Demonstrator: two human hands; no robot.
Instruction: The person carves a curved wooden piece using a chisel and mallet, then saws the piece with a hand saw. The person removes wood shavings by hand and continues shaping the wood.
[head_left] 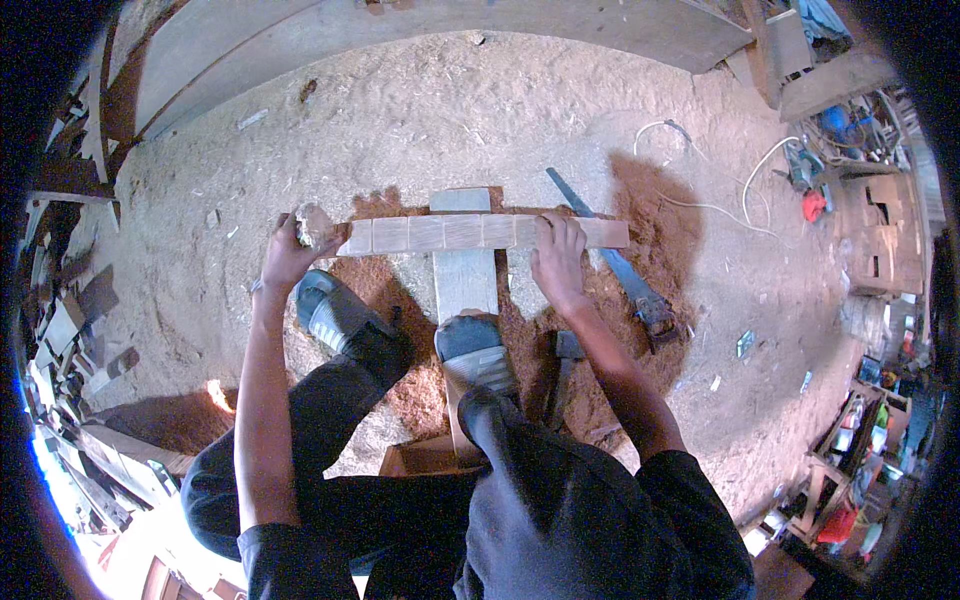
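A long wooden strip point(460, 233), marked with evenly spaced crosswise lines, lies across a pale board point(466, 285). My left hand point(286, 252) is closed on a pale, rough lump point(316, 227) at the strip's left end; its exact kind is unclear. Toward the right end, my right hand point(560, 258) grips the strip with the fingers over its top. A handsaw point(625, 275) passes beneath the strip just right of that hand, its dark handle toward me. One of my sandalled feet point(475, 352) rests on the board.
Reddish sawdust point(655, 205) surrounds the board on the sandy floor. A dark, blocky-headed tool point(567, 348) lies near my right forearm. At the right are a pale cord point(745, 190), a power tool point(803, 165) and cluttered shelves. Wood offcuts point(65, 325) pile at the left; a long plank point(400, 45) stands across the back.
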